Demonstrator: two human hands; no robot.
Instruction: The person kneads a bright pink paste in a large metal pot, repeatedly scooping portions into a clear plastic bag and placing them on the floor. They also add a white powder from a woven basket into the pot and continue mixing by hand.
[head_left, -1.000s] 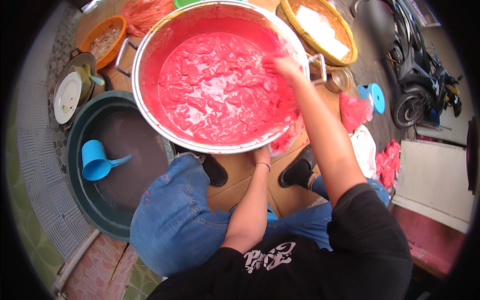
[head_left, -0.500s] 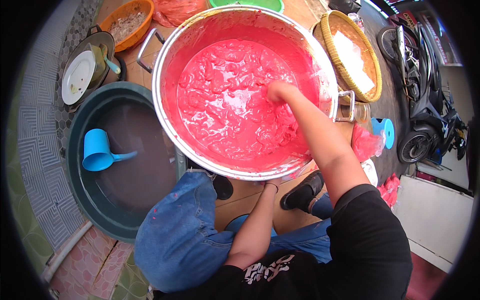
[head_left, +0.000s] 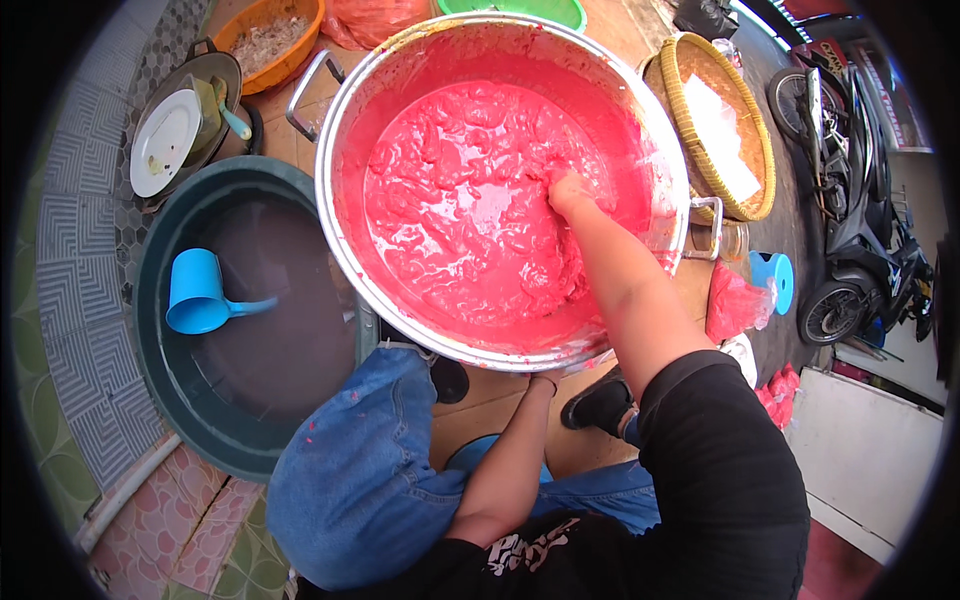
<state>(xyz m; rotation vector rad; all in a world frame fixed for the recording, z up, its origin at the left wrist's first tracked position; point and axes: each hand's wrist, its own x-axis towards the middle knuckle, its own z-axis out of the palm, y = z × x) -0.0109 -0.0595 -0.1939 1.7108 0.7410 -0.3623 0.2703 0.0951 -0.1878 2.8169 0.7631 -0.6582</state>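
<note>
A large round silver metal pot with two side handles sits above the orange-brown tiled floor, ahead of the seated person. The pot contains a thick, glossy pink-red mixture, which also coats the inner wall. The right hand is inserted in the mixture, between its centre and the pot's right edge; the fingers are covered, so whether they are open or closed cannot be told. The left hand is located at the pot's near edge, mostly hidden under the rim; its grip cannot be determined. A round dark green plastic tub stands beside the pot's left near edge. A light blue plastic dipper lies in the tub's greyish water, its cup near the left edge, handle directed right. A yellow woven basket carrying white sheets is positioned beyond the pot's right handle.
</note>
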